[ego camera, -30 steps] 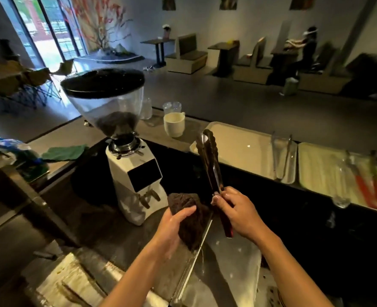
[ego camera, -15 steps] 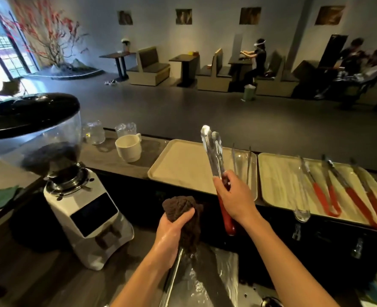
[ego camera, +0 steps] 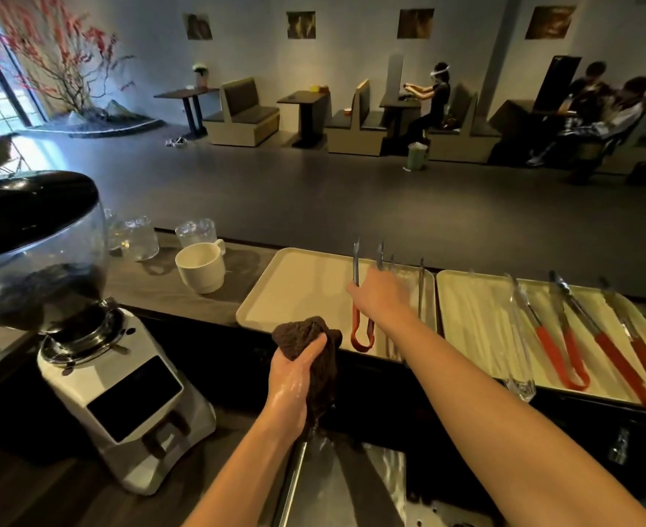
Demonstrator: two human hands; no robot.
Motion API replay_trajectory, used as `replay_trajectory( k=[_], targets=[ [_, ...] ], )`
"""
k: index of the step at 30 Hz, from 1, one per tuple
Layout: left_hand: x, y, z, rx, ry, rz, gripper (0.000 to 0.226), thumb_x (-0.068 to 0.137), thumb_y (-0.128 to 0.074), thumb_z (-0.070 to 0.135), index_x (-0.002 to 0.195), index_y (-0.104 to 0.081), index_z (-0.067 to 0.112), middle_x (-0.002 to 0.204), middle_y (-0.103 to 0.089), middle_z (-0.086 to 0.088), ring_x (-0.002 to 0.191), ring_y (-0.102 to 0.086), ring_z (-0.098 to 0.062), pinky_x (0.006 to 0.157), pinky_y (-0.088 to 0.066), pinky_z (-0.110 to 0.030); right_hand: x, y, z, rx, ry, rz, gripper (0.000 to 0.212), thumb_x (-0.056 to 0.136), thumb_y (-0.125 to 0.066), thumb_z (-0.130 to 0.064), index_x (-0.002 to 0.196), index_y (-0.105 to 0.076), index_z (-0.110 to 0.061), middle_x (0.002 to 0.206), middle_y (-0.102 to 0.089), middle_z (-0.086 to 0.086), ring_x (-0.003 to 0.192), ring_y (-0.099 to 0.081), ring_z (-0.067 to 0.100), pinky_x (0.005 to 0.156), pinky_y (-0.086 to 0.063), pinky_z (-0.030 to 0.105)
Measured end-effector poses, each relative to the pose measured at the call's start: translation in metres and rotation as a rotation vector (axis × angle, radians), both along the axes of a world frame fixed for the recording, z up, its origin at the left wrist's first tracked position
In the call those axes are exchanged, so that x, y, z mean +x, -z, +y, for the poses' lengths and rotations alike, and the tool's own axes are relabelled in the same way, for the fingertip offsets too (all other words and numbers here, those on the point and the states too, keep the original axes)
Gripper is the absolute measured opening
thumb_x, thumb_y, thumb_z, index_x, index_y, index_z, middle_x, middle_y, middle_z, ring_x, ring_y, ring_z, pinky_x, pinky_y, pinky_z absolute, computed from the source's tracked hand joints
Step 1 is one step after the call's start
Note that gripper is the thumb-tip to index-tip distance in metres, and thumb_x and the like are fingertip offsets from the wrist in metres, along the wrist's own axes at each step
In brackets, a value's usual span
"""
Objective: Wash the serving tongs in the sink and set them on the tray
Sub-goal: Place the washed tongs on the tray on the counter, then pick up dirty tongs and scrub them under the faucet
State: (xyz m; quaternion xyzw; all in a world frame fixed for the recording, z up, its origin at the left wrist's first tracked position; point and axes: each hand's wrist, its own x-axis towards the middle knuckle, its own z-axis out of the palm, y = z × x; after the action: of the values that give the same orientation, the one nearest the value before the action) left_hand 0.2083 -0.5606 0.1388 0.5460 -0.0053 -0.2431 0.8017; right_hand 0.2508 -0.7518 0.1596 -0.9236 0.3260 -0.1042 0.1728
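My right hand (ego camera: pixel 380 298) reaches over the cream tray (ego camera: pixel 298 290) on the counter ledge and grips red-handled serving tongs (ego camera: pixel 361 321) near their middle. The tongs lie low over the tray's right part, red loop toward me, metal tips pointing away; whether they touch the tray is unclear. Clear tongs (ego camera: pixel 420 287) lie just to their right on the same tray. My left hand (ego camera: pixel 295 370), wet, is closed on a dark brown cloth (ego camera: pixel 310 344) above the steel sink (ego camera: pixel 352 484) at the bottom.
A second cream tray (ego camera: pixel 477 321) to the right holds several red-handled tongs (ego camera: pixel 564 351) and clear tongs. A white coffee grinder (ego camera: pixel 116 393) stands at left. A white mug (ego camera: pixel 201 266) and glass cups (ego camera: pixel 196 232) sit on the ledge left of the trays.
My right hand carried the tongs from upright over the sink forward and down onto the left tray. The left hand stayed with the cloth. The view shifted right.
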Motion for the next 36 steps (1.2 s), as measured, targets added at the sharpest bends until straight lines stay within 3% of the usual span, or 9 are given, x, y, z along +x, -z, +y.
replay_trajectory(
  k=[3,6,9,16,19,24,27,31,36],
  targets=[
    [0.002,0.002,-0.002,-0.007,0.008,0.005,0.013,0.089,-0.069,0.016,0.100,-0.065,0.021,0.079,-0.077,0.009,0.079,-0.072,-0.009,0.070,-0.054,-0.026,0.008,0.005,0.000,-0.066,0.010,0.034,0.034,0.100,-0.053,-0.041,0.114,-0.063,-0.012,0.099,-0.063,0.004,0.077,-0.054,0.017,0.052,-0.035,0.022],
    [0.003,0.005,-0.001,-0.010,0.018,0.012,0.012,0.091,-0.067,0.014,0.101,-0.064,0.019,0.074,-0.076,0.010,0.070,-0.072,-0.005,0.062,-0.056,-0.021,0.014,0.017,0.003,-0.052,0.062,0.068,0.042,0.098,-0.057,-0.037,0.130,-0.055,-0.011,0.138,-0.052,0.017,0.110,-0.062,0.028,0.082,-0.052,0.032],
    [0.004,0.007,0.001,-0.004,0.011,0.024,0.014,0.090,-0.067,0.013,0.103,-0.064,0.018,0.077,-0.077,0.009,0.071,-0.073,-0.004,0.062,-0.055,-0.021,0.012,0.022,0.008,-0.058,0.090,0.081,0.055,0.099,-0.053,-0.043,0.141,-0.043,-0.010,0.147,-0.041,0.019,0.114,-0.061,0.030,0.083,-0.052,0.032],
    [0.002,0.011,0.027,-0.027,-0.043,0.066,0.015,0.087,-0.071,0.016,0.100,-0.065,0.022,0.083,-0.078,0.005,0.080,-0.073,-0.011,0.074,-0.055,-0.030,-0.008,0.009,0.040,-0.216,0.044,-0.104,0.053,0.099,-0.044,-0.051,0.131,-0.049,-0.010,0.138,-0.047,0.017,0.118,-0.054,0.030,0.085,-0.051,0.036],
    [-0.004,0.015,0.053,-0.051,-0.085,0.105,0.019,0.088,-0.070,0.014,0.106,-0.066,0.017,0.092,-0.078,-0.002,0.090,-0.073,-0.019,0.082,-0.055,-0.034,-0.024,0.004,0.081,-0.116,-0.094,-0.207,0.034,0.098,-0.044,-0.048,0.111,-0.053,-0.018,0.110,-0.057,0.003,0.097,-0.055,0.021,0.071,-0.038,0.033],
    [-0.011,0.032,0.111,-0.009,-0.212,0.154,0.037,0.085,-0.070,0.010,0.121,-0.063,0.006,0.109,-0.073,-0.016,0.101,-0.071,-0.028,0.082,-0.054,-0.036,-0.044,0.018,0.158,0.091,-0.283,-0.335,0.024,0.097,-0.049,-0.048,0.090,-0.051,-0.025,0.089,-0.059,-0.007,0.083,-0.057,0.015,0.065,-0.042,0.033],
    [-0.022,0.038,0.154,-0.011,-0.291,0.174,0.035,0.084,-0.066,0.007,0.118,-0.062,0.000,0.111,-0.072,-0.020,0.104,-0.069,-0.033,0.083,-0.055,-0.039,-0.053,0.030,0.206,0.161,-0.372,-0.366,0.023,0.097,-0.052,-0.047,0.089,-0.052,-0.025,0.086,-0.059,-0.010,0.079,-0.054,0.011,0.063,-0.036,0.030],
    [-0.048,0.048,0.222,-0.025,-0.395,0.184,0.022,0.086,-0.055,0.000,0.106,-0.064,-0.006,0.087,-0.069,-0.020,0.072,-0.071,-0.025,0.060,-0.058,-0.029,-0.068,0.053,0.280,0.272,-0.480,-0.348,0.022,0.098,-0.053,-0.045,0.091,-0.057,-0.024,0.083,-0.058,-0.011,0.076,-0.056,0.010,0.064,-0.037,0.028],
    [-0.081,0.075,0.302,-0.034,-0.569,0.249,0.028,0.075,-0.057,0.004,0.098,-0.069,-0.006,0.093,-0.068,-0.022,0.086,-0.065,-0.034,0.078,-0.052,-0.039,-0.092,0.093,0.361,0.372,-0.578,-0.254,0.021,0.096,-0.053,-0.045,0.083,-0.053,-0.028,0.079,-0.062,-0.009,0.075,-0.059,0.012,0.062,-0.039,0.030]
  ],
)
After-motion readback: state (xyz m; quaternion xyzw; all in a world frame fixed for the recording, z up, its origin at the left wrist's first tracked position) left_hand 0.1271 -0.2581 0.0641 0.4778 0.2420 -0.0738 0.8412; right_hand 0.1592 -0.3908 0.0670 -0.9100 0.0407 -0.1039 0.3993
